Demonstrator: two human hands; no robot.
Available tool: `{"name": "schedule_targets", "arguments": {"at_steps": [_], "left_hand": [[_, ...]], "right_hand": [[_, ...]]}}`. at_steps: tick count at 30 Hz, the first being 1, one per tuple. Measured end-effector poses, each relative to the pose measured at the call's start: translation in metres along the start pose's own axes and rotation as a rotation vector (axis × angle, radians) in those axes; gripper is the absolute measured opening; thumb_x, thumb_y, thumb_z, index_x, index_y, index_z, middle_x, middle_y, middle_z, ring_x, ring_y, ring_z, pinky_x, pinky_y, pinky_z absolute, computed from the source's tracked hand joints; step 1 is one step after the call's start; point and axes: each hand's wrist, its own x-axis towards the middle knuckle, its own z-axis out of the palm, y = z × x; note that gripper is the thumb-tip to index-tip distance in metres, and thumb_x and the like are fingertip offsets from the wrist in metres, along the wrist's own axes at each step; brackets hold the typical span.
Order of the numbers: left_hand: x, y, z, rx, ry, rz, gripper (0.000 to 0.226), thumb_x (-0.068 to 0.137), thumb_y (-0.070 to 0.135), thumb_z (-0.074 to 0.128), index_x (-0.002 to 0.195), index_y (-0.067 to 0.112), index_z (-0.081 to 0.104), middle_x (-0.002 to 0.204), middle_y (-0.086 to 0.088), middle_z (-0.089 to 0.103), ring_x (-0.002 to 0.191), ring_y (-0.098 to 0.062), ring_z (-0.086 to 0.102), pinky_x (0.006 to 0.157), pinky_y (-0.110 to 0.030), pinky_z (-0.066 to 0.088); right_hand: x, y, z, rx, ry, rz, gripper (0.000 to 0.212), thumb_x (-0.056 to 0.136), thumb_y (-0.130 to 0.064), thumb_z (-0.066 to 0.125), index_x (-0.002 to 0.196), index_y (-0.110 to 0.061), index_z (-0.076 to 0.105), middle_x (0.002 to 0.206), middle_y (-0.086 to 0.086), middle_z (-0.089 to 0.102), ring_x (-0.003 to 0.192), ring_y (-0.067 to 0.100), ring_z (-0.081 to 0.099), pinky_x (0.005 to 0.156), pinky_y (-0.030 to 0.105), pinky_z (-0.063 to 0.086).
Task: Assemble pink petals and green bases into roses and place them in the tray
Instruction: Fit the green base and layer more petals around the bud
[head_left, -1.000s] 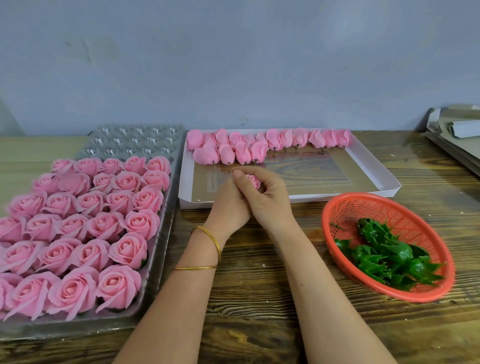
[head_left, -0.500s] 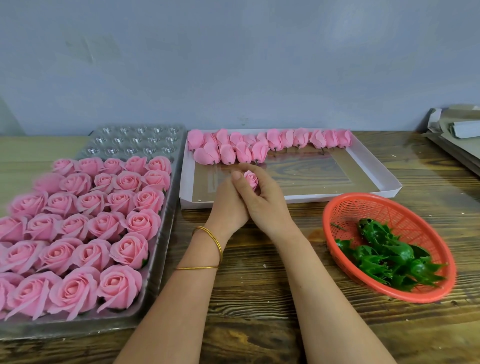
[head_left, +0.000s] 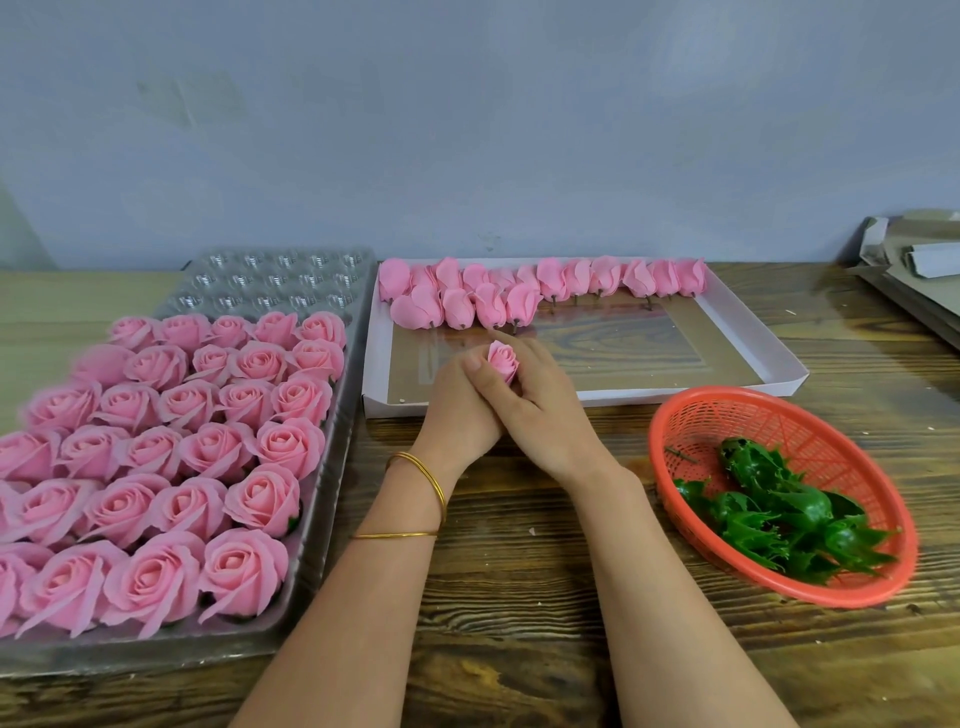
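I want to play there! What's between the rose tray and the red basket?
In the head view: wooden table crossed by the person's arms, whose left hand and right hand hold a pink bud.

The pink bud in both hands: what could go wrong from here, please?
1. The left hand and right hand wrap the pink bud closely; a hard squeeze might crease its petals.
2. The green bases lie in the red basket to the right; reaching there one-handed, the bud might slip.
3. The free pockets of the tray lie behind the finished roses; reaching over might brush them.
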Motion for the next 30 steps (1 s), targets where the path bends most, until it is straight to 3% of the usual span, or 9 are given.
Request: {"name": "schedule_targets", "arguments": {"at_steps": [3,7,11,14,17,20,21,25,30], "left_hand": [[0.000,-0.003,0.000,-0.068,0.006,0.006,0.040,0.092,0.010,0.056,0.062,0.034,0.044,0.060,0.012,0.048,0.058,0.001,0.047,0.053,-0.010,0.039],[0.001,-0.007,-0.001,-0.198,-0.005,-0.028,0.038,0.088,0.013,0.064,0.062,0.035,0.048,0.057,0.014,0.050,0.060,0.010,0.052,0.054,-0.006,0.039],[-0.001,-0.003,-0.004,-0.298,-0.026,-0.066,0.027,0.084,0.013,0.068,0.070,0.035,0.061,0.066,0.015,0.066,0.068,0.011,0.060,0.056,-0.006,0.044],[-0.005,0.003,-0.005,-0.397,-0.069,-0.060,0.016,0.085,0.017,0.068,0.079,0.032,0.065,0.077,0.015,0.069,0.073,0.001,0.065,0.061,-0.014,0.052],[-0.007,0.007,-0.003,-0.337,-0.118,-0.063,0.012,0.085,0.015,0.068,0.078,0.025,0.065,0.074,0.006,0.068,0.071,-0.004,0.063,0.063,-0.019,0.051],[-0.006,0.007,-0.001,-0.282,-0.117,-0.091,0.007,0.083,0.009,0.065,0.080,0.016,0.067,0.074,0.003,0.068,0.069,-0.006,0.063,0.061,-0.021,0.051],[-0.006,0.007,-0.001,-0.261,-0.105,-0.091,0.007,0.083,0.008,0.064,0.081,0.014,0.067,0.073,0.003,0.067,0.067,-0.003,0.062,0.058,-0.019,0.051],[-0.004,0.007,-0.003,-0.215,-0.071,-0.066,0.031,0.087,0.006,0.057,0.067,0.029,0.054,0.065,0.010,0.059,0.061,0.002,0.055,0.051,-0.006,0.040],[-0.003,0.005,-0.002,-0.328,-0.001,-0.098,0.015,0.090,0.010,0.058,0.080,0.021,0.063,0.073,0.007,0.064,0.067,0.003,0.060,0.055,-0.010,0.046]], "right_hand": [[0.000,0.001,-0.003,-0.001,-0.018,0.008,0.024,0.096,-0.035,0.058,0.090,-0.012,0.061,0.088,-0.006,0.059,0.092,0.009,0.050,0.079,0.015,0.037],[-0.001,0.001,-0.004,0.030,-0.010,0.033,0.023,0.091,-0.040,0.065,0.095,-0.017,0.066,0.093,0.001,0.064,0.094,0.013,0.056,0.084,0.028,0.045],[-0.001,-0.003,-0.009,0.308,0.032,0.156,0.030,0.084,-0.048,0.060,0.105,-0.029,0.068,0.110,-0.001,0.070,0.107,0.011,0.063,0.096,0.033,0.049],[0.002,-0.004,-0.011,0.458,0.172,0.192,0.052,0.090,-0.045,0.053,0.102,0.004,0.066,0.107,0.025,0.065,0.105,0.032,0.060,0.092,0.044,0.049],[0.004,-0.005,-0.008,0.488,0.250,0.188,0.051,0.098,-0.043,0.048,0.092,0.005,0.065,0.104,0.025,0.062,0.103,0.031,0.058,0.082,0.028,0.053],[0.005,-0.004,-0.004,0.411,0.219,0.120,0.056,0.100,-0.038,0.048,0.093,0.017,0.059,0.101,0.038,0.058,0.100,0.040,0.055,0.085,0.044,0.048],[0.004,-0.003,-0.003,0.402,0.205,0.095,0.054,0.100,-0.035,0.050,0.091,0.017,0.058,0.100,0.039,0.057,0.099,0.041,0.054,0.081,0.042,0.049],[0.004,-0.003,-0.002,0.409,0.191,0.079,0.035,0.097,-0.030,0.055,0.094,0.003,0.069,0.098,0.027,0.066,0.091,0.028,0.064,0.079,0.022,0.048],[0.006,-0.003,0.003,0.475,0.171,0.075,0.048,0.095,-0.036,0.051,0.096,0.010,0.064,0.096,0.037,0.058,0.084,0.019,0.054,0.079,0.036,0.043]]}}
